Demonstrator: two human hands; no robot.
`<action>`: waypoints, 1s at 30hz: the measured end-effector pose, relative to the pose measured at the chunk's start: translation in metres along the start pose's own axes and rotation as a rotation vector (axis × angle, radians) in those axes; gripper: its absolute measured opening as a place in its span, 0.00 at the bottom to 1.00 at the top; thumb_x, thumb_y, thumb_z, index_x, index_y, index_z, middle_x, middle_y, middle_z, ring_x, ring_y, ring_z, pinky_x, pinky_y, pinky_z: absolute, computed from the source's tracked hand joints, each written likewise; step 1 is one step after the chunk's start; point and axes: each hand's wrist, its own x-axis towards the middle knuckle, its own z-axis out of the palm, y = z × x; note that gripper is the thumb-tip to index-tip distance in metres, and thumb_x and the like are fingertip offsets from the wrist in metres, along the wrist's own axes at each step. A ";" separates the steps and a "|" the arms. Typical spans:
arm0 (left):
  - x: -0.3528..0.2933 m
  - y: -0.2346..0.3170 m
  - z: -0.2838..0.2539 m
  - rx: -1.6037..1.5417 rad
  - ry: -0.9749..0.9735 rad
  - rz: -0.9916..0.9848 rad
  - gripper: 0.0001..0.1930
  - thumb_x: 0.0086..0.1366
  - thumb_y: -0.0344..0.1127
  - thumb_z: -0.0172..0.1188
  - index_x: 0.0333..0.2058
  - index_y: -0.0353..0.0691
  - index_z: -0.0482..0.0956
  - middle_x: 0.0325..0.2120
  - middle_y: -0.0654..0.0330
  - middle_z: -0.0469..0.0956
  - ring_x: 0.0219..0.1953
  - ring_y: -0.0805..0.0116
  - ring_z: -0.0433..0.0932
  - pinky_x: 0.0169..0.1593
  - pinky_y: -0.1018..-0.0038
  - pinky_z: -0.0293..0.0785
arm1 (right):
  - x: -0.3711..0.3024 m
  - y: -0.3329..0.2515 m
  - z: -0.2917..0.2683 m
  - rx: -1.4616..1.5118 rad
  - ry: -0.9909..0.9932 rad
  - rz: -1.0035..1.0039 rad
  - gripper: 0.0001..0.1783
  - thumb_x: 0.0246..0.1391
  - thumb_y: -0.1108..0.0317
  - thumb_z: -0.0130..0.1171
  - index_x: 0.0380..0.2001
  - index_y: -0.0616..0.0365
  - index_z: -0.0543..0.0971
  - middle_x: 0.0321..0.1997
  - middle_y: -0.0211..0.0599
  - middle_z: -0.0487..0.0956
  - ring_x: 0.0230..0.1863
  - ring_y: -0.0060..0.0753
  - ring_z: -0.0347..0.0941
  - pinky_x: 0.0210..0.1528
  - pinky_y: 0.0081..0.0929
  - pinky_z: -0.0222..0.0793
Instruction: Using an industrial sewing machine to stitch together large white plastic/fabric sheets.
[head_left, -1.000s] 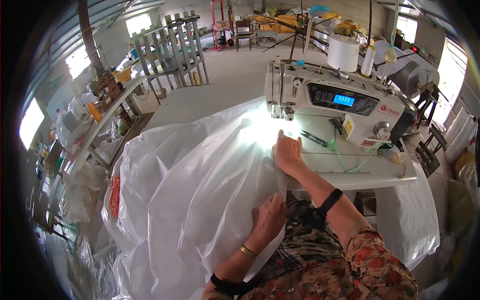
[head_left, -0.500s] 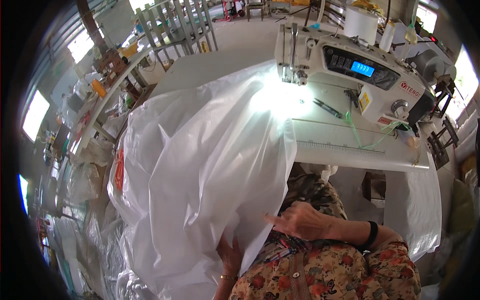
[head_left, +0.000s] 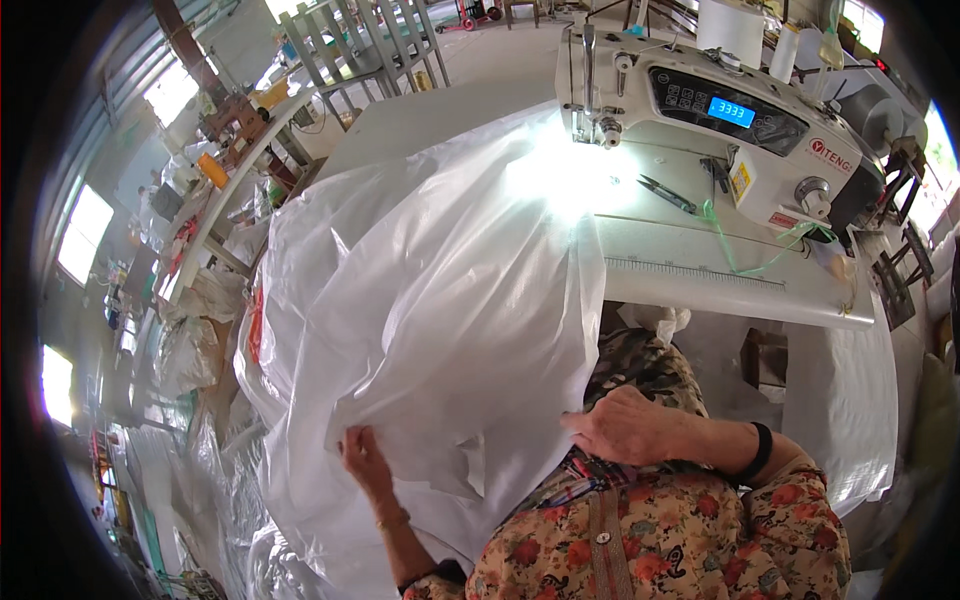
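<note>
A large white plastic-like sheet (head_left: 440,330) hangs in folds from the sewing machine (head_left: 700,110) down over my lap. Its upper end lies under the machine's bright lamp, and the glare hides the needle area. My left hand (head_left: 366,462) is on the sheet's lower left part, fingers curled, pinching a fold. At the sheet's right edge, my right hand (head_left: 622,428) has thumb and fingers closed on the material, just above my lap.
On the machine table (head_left: 690,250) lie dark thread snips (head_left: 667,194) and a green string (head_left: 728,250). A white thread cone (head_left: 730,32) stands behind the machine. A grey slatted rack (head_left: 365,50) is at the far left, with clear plastic piled (head_left: 190,355) below.
My left hand has moved left and up from beneath the sheet's near part, now gripping a fold. The right hand's pointing finger has closed onto the edge. The view has shifted slightly.
</note>
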 end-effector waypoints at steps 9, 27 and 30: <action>-0.002 0.105 -0.117 -1.280 0.110 -0.454 0.17 0.69 0.35 0.54 0.53 0.34 0.70 0.46 0.58 0.74 0.50 0.69 0.73 0.53 0.72 0.74 | 0.056 -0.001 0.033 0.657 0.239 -0.214 0.18 0.60 0.62 0.53 0.44 0.68 0.76 0.39 0.50 0.80 0.40 0.44 0.78 0.43 0.32 0.72; 0.024 0.132 -0.164 0.182 0.336 0.539 0.21 0.68 0.38 0.54 0.54 0.28 0.70 0.47 0.51 0.75 0.51 0.59 0.72 0.55 0.67 0.67 | 0.089 -0.008 0.040 0.989 0.398 -0.246 0.16 0.60 0.63 0.54 0.48 0.58 0.77 0.47 0.37 0.79 0.49 0.32 0.73 0.53 0.29 0.68; 0.085 0.075 -0.160 -0.397 0.073 0.134 0.11 0.67 0.37 0.55 0.35 0.32 0.73 0.26 0.62 0.70 0.29 0.70 0.65 0.36 0.72 0.65 | 0.059 -0.019 0.055 0.938 -0.021 -0.475 0.16 0.61 0.61 0.53 0.45 0.61 0.77 0.45 0.42 0.79 0.48 0.36 0.72 0.54 0.28 0.67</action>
